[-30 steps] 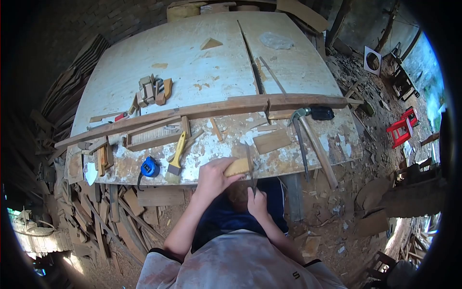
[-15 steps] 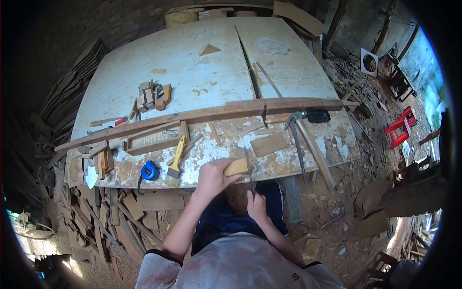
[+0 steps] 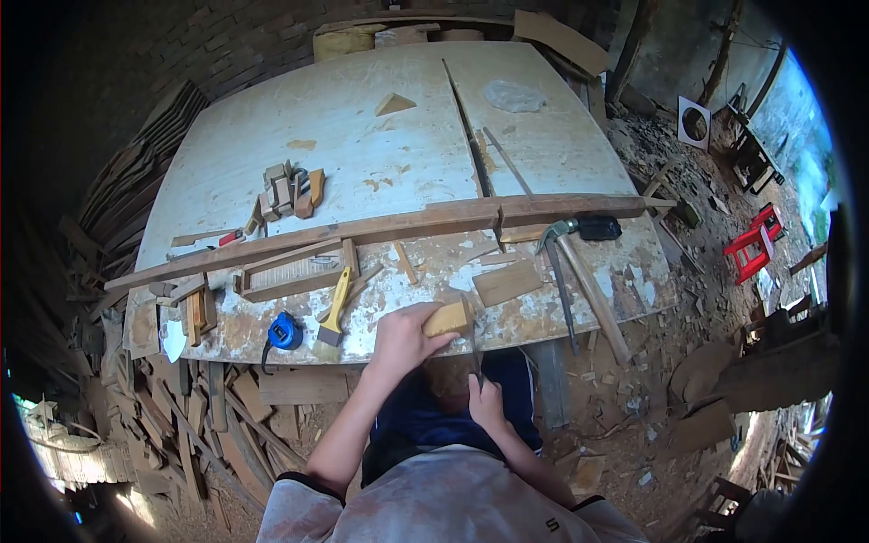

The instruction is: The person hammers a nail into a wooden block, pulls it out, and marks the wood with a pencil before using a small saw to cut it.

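Observation:
My left hand [image 3: 405,340] is closed around a small light wooden block [image 3: 448,319], held at the front edge of the workbench. Below that edge, my right hand [image 3: 486,404] grips the lower end of a slim, dark metal file [image 3: 474,348]. The file stands nearly upright along the block's right end, and its upper tip reaches over the bench. Left of my left hand lie a yellow-handled brush [image 3: 339,299] and a blue tape measure [image 3: 284,331].
A long wooden beam [image 3: 398,223] crosses the workbench [image 3: 272,136]. A hammer [image 3: 590,294] and a dark metal bar [image 3: 559,294] overhang the front edge at right. A flat board [image 3: 506,283] lies behind the file. Scrap wood [image 3: 204,412] piles up at lower left.
My right hand has drawn the file slightly down toward my body. The left hand keeps the block in about the same place. The view has tilted a little.

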Demonstrator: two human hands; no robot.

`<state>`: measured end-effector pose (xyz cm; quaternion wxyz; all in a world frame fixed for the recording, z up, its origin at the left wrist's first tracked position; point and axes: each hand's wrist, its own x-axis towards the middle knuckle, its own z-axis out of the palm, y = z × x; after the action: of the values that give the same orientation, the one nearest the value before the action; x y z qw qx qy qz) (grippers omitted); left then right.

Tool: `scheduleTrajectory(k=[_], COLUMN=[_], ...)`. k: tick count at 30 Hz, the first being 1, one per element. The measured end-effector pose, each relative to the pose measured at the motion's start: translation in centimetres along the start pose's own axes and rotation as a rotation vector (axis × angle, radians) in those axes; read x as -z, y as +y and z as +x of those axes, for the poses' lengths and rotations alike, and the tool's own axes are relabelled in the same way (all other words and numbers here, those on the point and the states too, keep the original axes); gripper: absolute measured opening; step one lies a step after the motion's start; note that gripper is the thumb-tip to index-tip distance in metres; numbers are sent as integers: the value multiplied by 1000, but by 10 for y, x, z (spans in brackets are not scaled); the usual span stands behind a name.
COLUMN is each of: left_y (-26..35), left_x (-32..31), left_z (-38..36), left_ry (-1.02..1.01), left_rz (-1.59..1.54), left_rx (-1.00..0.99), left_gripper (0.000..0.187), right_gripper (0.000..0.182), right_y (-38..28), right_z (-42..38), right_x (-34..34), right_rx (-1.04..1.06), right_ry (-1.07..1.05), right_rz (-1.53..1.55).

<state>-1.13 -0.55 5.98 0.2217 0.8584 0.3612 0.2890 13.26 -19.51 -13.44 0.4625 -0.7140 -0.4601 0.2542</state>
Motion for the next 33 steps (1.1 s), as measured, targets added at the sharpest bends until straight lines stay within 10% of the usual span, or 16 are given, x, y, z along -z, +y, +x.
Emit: scheduleTrajectory(k=[33], left_y=[2], left_x=[-6], left_z=[-12], left_ry=[-9], left_rz=[-38], left_rx=[-80], left_gripper=[50], right_gripper=[30], right_y=[23], right_z=[-3], right_x=[-11], right_rx=[38], right_ry=[31], right_rz=[-41])
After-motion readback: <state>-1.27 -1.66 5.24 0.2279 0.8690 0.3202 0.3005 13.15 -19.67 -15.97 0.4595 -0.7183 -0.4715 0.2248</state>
